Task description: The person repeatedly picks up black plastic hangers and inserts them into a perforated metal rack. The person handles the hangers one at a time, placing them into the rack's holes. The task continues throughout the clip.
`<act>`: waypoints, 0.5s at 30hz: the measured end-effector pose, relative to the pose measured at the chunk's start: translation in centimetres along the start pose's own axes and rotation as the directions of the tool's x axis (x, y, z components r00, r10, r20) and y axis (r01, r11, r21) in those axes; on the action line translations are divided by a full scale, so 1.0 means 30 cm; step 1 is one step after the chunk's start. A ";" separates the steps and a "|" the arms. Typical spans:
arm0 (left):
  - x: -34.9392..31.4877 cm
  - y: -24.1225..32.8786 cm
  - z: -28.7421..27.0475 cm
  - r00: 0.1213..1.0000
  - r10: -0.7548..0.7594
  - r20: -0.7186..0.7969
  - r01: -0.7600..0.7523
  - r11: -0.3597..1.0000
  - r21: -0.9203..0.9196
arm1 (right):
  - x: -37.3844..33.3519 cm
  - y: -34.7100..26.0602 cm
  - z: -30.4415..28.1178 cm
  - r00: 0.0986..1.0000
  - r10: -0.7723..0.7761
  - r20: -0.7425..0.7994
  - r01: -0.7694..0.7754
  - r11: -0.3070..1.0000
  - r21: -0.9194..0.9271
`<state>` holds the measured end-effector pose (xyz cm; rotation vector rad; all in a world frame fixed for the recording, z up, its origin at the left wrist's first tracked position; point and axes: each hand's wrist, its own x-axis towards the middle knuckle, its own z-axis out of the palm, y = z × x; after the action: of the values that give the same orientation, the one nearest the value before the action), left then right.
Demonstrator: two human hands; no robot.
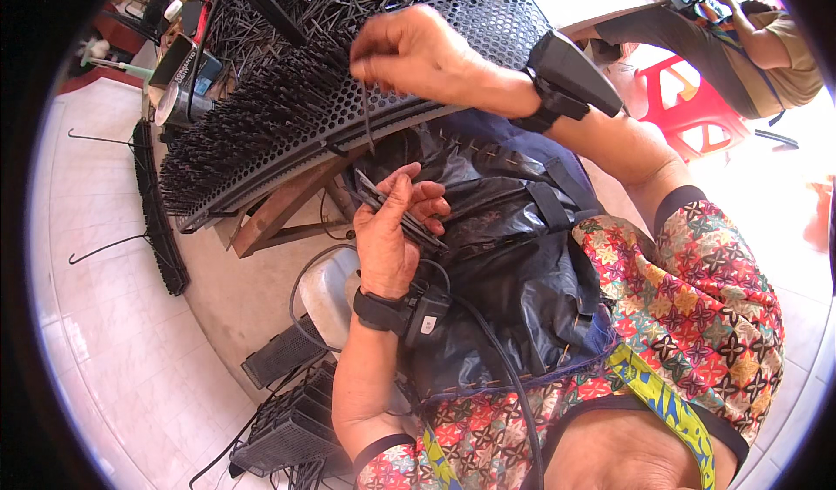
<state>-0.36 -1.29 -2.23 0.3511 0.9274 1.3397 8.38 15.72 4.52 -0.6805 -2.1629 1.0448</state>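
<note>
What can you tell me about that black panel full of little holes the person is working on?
The perforated black panel looks like plastic or metal, dotted with rows of round holes. It lies tilted on a wooden support. Its left part bristles with thin black pins; the right part shows open holes. The right hand rests over it, pinching one pin.
</note>
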 end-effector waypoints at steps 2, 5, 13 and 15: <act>0.001 -0.001 0.002 1.000 -0.012 -0.002 0.012 1.000 -0.001 | 0.050 0.018 0.011 0.933 -0.280 -0.227 0.223 0.943 -0.248; -0.002 0.000 0.003 1.000 -0.020 0.008 0.020 1.000 -0.009 | 0.094 0.048 0.040 0.846 -0.446 -0.291 0.329 0.867 -0.373; -0.004 -0.002 0.001 0.999 -0.026 0.038 0.026 1.000 -0.011 | 0.107 0.105 0.113 0.810 -0.584 0.051 0.531 0.694 -0.487; -0.005 -0.001 0.002 0.999 -0.023 0.044 0.023 1.000 -0.001 | 0.094 0.100 0.120 0.859 -0.461 0.221 0.506 0.700 -0.503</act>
<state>-0.29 -1.42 -2.15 0.3667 0.8913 1.3062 4.41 17.51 1.22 -0.2591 -2.5339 0.1570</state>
